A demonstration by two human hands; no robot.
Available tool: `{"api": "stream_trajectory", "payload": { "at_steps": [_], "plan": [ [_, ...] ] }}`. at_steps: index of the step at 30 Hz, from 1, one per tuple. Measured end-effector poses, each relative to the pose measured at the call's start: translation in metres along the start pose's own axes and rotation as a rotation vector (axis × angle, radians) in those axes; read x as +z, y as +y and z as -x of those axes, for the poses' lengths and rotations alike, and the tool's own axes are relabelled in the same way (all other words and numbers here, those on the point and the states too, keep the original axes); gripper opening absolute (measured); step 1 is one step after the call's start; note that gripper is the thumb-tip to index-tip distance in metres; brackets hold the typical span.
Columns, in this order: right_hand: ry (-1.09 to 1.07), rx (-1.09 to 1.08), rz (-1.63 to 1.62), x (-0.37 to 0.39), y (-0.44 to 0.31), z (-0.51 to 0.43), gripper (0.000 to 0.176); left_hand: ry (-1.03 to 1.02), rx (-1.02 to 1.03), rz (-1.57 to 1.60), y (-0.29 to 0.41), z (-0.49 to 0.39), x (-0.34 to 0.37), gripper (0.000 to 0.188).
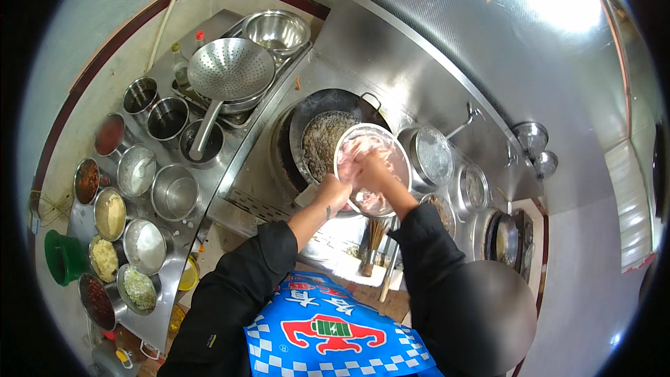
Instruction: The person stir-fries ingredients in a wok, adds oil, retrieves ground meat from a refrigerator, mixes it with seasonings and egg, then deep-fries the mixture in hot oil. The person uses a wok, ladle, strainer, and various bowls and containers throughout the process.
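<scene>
My left hand [335, 192] grips the near left rim of a white bowl [406, 165] of raw, pale pink meat pieces [372, 200]. Inside the bowl my right hand [372, 170] is among the meat, its fingers blurred and partly hidden. Behind and to the left of the bowl sits a dark wok [335, 98] on the stove, with bubbling oil [325, 139] in it and faint steam above. The bowl overlaps the wok's right side in view.
A perforated strainer [230, 68] rests on a pot at the upper left. Metal containers of seasonings, one with white powder [149, 247], fill the left counter. Right of the bowl stand metal pots [433, 154]. A bamboo brush [372, 246] lies below the bowl. A person's blurred head shows lower right.
</scene>
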State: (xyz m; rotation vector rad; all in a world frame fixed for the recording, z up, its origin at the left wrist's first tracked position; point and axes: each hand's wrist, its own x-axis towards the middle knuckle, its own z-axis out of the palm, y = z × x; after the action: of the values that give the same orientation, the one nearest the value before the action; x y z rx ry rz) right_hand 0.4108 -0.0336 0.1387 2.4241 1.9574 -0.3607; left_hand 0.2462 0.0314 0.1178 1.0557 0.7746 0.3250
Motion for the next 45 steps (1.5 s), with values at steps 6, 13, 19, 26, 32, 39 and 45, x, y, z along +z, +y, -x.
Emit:
{"api": "stream_trajectory", "payload": {
  "at_steps": [6,13,19,26,32,39,45],
  "plan": [
    [0.086,0.088,0.013,0.002,0.001,-0.029,0.038,0.030,-0.093,0.063,-0.004,-0.017,-0.007,0.022],
    [-0.034,0.117,0.254,0.013,0.006,-0.052,0.055,0.085,-0.160,0.089,-0.009,-0.022,-0.018,0.015],
    [-0.031,-0.178,0.344,0.039,0.018,-0.048,0.042,0.216,0.019,0.015,-0.018,-0.042,-0.038,0.016],
    [0.256,0.320,-0.332,0.032,0.030,-0.073,0.027,0.002,-0.180,0.027,-0.019,-0.047,-0.031,0.025],
    [-0.399,0.010,0.360,0.026,0.011,-0.063,0.042,0.200,-0.139,0.023,-0.014,-0.047,-0.032,0.021],
    [-0.302,-0.134,0.130,0.026,0.005,-0.069,0.043,0.196,-0.088,0.060,-0.004,-0.039,-0.034,0.016],
    [-0.213,-0.295,0.084,0.034,-0.002,-0.075,0.041,0.199,0.022,0.088,-0.005,-0.037,-0.038,0.015]
  ]
}}
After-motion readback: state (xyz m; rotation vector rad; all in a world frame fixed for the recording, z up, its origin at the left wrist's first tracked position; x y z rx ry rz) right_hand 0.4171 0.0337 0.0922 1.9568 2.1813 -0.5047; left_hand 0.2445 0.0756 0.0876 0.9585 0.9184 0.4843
